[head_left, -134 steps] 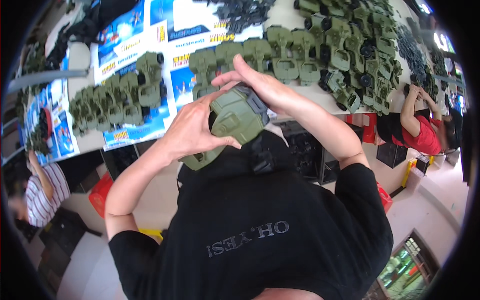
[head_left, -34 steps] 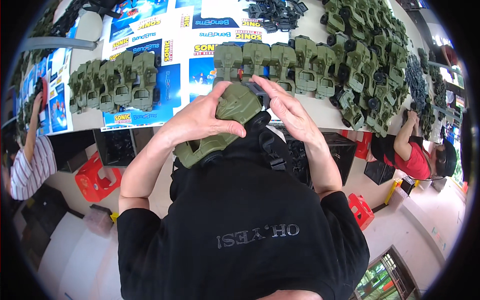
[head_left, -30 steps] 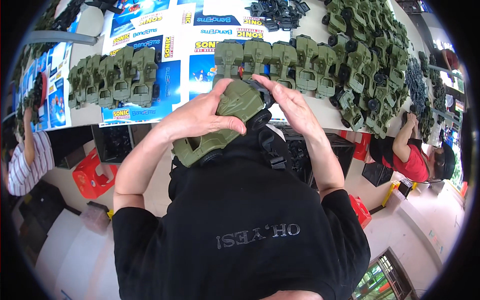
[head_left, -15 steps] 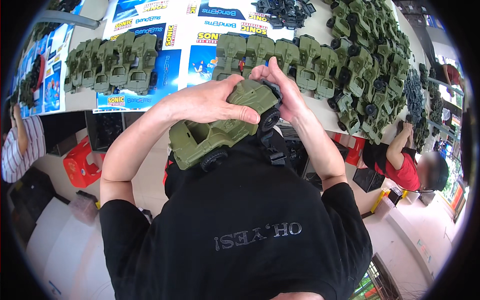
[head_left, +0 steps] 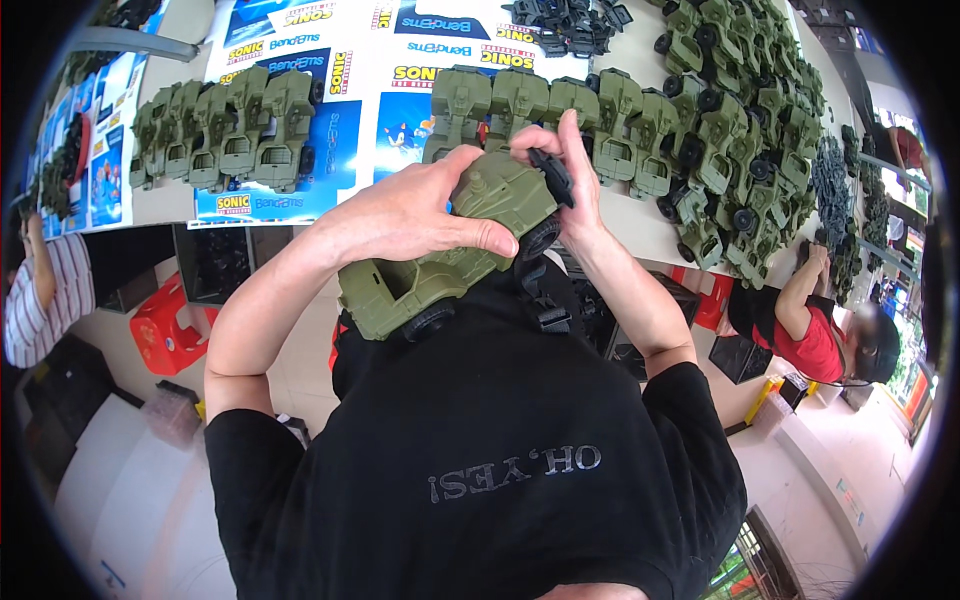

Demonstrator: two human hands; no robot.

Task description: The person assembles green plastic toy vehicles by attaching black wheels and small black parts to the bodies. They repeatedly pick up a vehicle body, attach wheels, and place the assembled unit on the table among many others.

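An olive-green toy jeep (head_left: 377, 308) with black wheels is held tilted in front of my chest, above the near table edge. My left hand (head_left: 405, 212) is closed over its middle, the thumb lying along the near side. At the jeep's right end, a black plastic part (head_left: 552, 178) stands against the body, and my right hand (head_left: 583, 195) is closed around it. The right thumb points up, and the fingers curl on the far side, partly hidden. A black wheel (head_left: 540, 237) shows beneath that end.
Green toy jeeps stand in rows on the table at left (head_left: 235, 135) and centre (head_left: 520, 100), with a larger pile (head_left: 735, 150) at right. Black parts (head_left: 578, 28) lie farther back. A red stool (head_left: 168, 325) is below left. Co-workers sit at both sides, one in a red shirt (head_left: 812, 345).
The black part now shows more plainly at the jeep's right end. My right hand has shifted slightly around it; my left hand keeps its hold.
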